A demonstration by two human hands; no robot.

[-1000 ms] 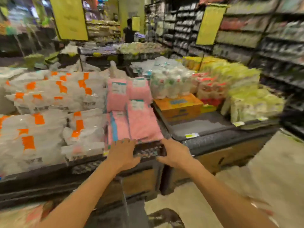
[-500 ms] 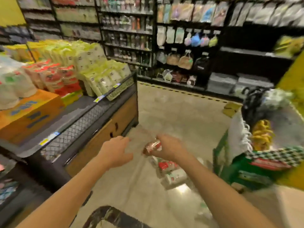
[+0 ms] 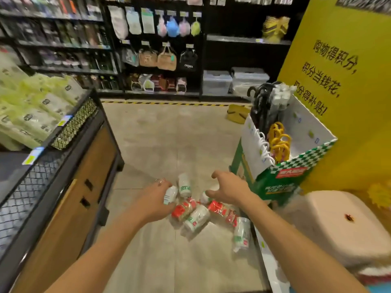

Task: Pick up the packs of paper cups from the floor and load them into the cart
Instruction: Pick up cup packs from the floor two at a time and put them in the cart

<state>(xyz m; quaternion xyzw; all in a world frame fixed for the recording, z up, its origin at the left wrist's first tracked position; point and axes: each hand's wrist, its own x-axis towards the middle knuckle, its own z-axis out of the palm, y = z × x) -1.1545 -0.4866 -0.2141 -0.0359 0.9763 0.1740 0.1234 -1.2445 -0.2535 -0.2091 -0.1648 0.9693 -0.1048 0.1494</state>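
Floor: pale beige polished floor (image 3: 160, 134), smooth, faint tile seams. A black-and-yellow striped tape line (image 3: 169, 103) runs across it at the foot of the black shelving wall (image 3: 222, 53), where cloth bags and pouches hang.

Left of aisle: black wire-mesh and wood-panel display worktop (image 3: 69, 187), carrying soft pale green plastic packs (image 3: 42, 106).

Right of aisle: green-and-white checkered cardboard bin (image 3: 281, 180), open-topped, with yellow hooked handles (image 3: 279, 140) inside. Behind it, a tall yellow panel with black lettering (image 3: 349, 102).

Task items: clear-wrapped cylindrical packs of white paper cups with red and green print (image 3: 196, 217) lie scattered on the floor mid-aisle, several touching or overlapping, one just beside the bin's base.

Left hand (image 3: 155, 200): low over the heap, against a white pack with teal print (image 3: 170, 194). Its fingers are hidden behind the back of the hand, so grasp cannot be told.

Right hand (image 3: 231, 190): above the heap, fingers (image 3: 215, 173) spread and bent, released, nothing in them.
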